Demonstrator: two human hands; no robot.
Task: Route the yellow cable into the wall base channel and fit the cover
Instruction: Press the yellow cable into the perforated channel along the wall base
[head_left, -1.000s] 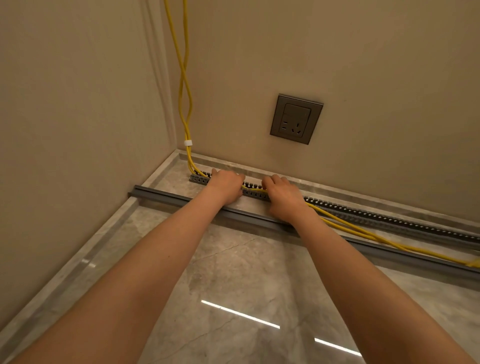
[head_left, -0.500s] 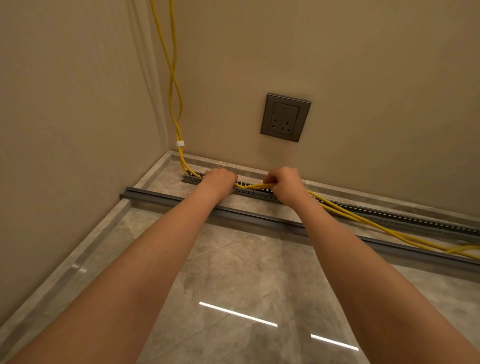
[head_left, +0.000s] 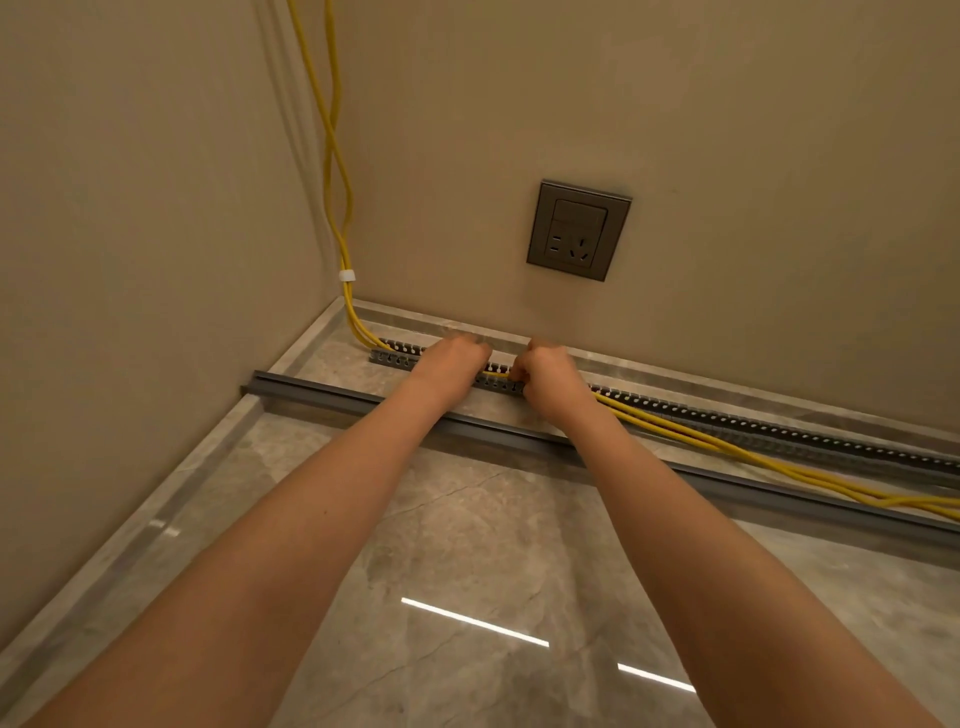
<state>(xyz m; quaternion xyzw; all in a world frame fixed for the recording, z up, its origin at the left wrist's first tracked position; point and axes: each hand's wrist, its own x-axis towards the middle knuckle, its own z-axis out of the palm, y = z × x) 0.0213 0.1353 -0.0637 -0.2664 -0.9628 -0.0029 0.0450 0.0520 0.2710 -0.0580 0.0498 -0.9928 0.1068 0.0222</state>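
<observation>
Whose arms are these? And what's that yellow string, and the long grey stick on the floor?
They are a person's arms. A camera on the person's head looks down, so this one picture shows what they see. The floor is shiny stone in a room corner, with a socket on the wall. The yellow string is a cable. It comes down the wall, through a white clip, into a grey channel with little slots. The right hand pinches the cable over the channel. The left hand covers it, fingers hidden. The grey stick is the cover, lying loose in front, not yet fitted.
</observation>
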